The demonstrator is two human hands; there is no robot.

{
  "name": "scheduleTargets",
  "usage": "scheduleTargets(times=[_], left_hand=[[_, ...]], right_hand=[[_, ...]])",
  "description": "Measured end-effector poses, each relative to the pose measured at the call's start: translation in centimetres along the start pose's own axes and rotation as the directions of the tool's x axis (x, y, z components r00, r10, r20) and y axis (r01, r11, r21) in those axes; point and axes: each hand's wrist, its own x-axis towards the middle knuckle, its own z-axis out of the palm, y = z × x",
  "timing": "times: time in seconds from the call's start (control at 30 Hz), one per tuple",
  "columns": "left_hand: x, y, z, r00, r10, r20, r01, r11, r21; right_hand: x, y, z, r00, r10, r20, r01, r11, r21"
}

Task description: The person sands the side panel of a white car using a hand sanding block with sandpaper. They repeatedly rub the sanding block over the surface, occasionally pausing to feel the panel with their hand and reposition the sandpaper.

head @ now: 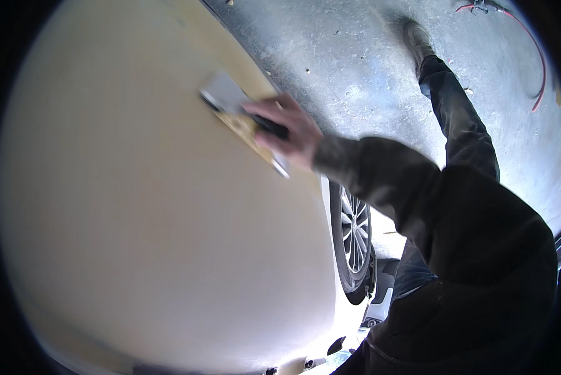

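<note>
My right hand (292, 131) is wrapped around the black handle of a hand sanding board (240, 123). The board is long and yellowish, with a grey part at its far end and bright metal at both ends. It lies along a large beige-white car body panel (168, 201), close to the panel's right-hand edge. Both hand and board are blurred. Smooth and gently curved, the panel shows faint yellowish-brown patches. My left hand is out of view.
Below the panel's edge are a car wheel (354, 229) with silver spokes and a white fender (339, 286). My shoe (418, 40) stands on the grey concrete floor (346, 61), where small debris lies. A red hose (538, 51) curves along the floor at upper right.
</note>
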Motion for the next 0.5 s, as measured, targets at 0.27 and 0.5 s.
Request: scheduleTargets(times=[0.27,0.5], left_hand=[[0.7,-0.3,-0.4,1.0,-0.021,-0.015,0.021,1.0,-0.005],[-0.4,-1.1,-2.1,1.0,-0.023,0.012,0.023,1.0,-0.021]], right_hand=[[-7.2,-6.4,0.4,0.98,0.185,-0.074,-0.189,0.98,-0.057],[30.8,-9.5,0.2,0.942,-0.118,0.314,0.025,0.958,0.284]])
